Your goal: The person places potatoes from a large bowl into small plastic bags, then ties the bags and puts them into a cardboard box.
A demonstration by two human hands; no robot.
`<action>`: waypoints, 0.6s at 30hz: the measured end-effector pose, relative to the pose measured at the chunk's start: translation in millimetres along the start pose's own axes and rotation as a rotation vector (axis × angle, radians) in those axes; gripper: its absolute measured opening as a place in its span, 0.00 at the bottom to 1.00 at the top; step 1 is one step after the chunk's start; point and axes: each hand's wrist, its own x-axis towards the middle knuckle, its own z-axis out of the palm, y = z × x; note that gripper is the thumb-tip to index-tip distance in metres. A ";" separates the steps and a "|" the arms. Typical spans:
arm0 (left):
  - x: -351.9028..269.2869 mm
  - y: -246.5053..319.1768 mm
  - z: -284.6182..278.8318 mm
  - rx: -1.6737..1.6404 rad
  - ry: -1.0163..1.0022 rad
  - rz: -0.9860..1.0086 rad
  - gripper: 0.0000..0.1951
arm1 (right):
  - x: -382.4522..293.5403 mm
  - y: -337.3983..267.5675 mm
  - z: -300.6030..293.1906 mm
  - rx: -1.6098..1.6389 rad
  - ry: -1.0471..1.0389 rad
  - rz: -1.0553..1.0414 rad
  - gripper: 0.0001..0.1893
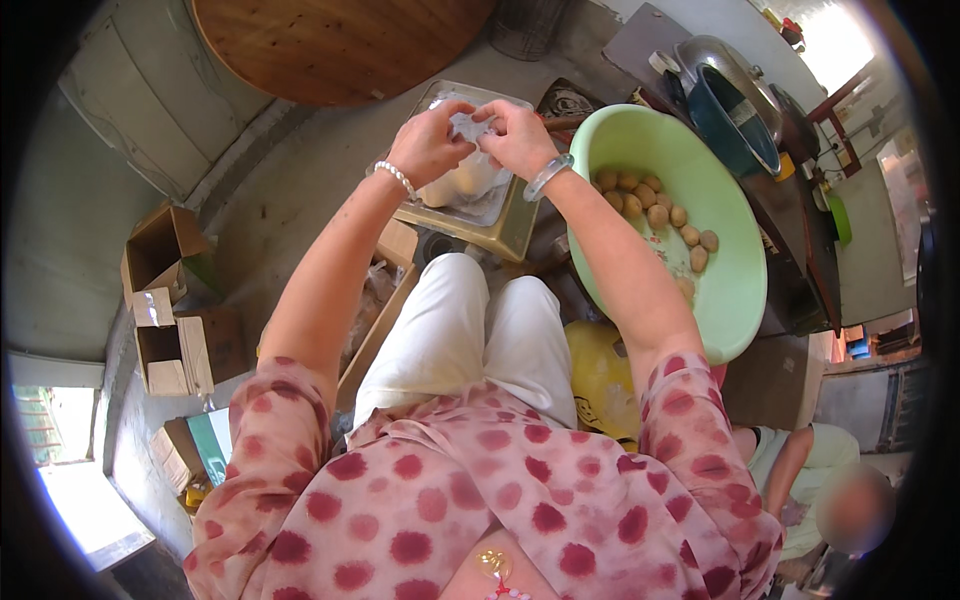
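A clear plastic bag (pixel 480 176) with several pale, potato-like pieces in it rests on the metal tray (pixel 491 217) of a weighing scale (pixel 514 244). My left hand (pixel 431 142), with a beaded bracelet at the wrist, pinches the left side of the bag's gathered top. From the right, my right hand (pixel 519 139) grips the same top between thumb and fingers, a translucent bangle on its wrist. My hands nearly meet above the tray and partly cover the bag. Beside my right forearm stands a light green plastic tub (pixel 739 277) with potatoes (pixel 658 217) in it.
A round wooden tabletop (pixel 337 45) is at the far left. Cardboard boxes (pixel 161 247) stand along the left wall, and an open carton (pixel 382 330) with plastic bags is by my left leg. A yellow bag (pixel 596 367) lies near my right leg. Another person (pixel 795 480) sits behind right.
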 end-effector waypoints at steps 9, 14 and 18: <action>18.2 -3.6 0.1 0.110 -0.097 -0.005 0.10 | -4.0 -10.7 -5.1 -0.342 0.025 -0.399 0.10; 19.7 -1.7 -2.3 -0.076 -0.050 -0.148 0.08 | -6.0 -6.9 -8.9 -0.201 0.109 -0.323 0.15; 16.5 5.8 -0.9 -0.043 -0.003 -0.141 0.09 | -6.1 16.2 -6.6 -0.116 0.085 -0.254 0.21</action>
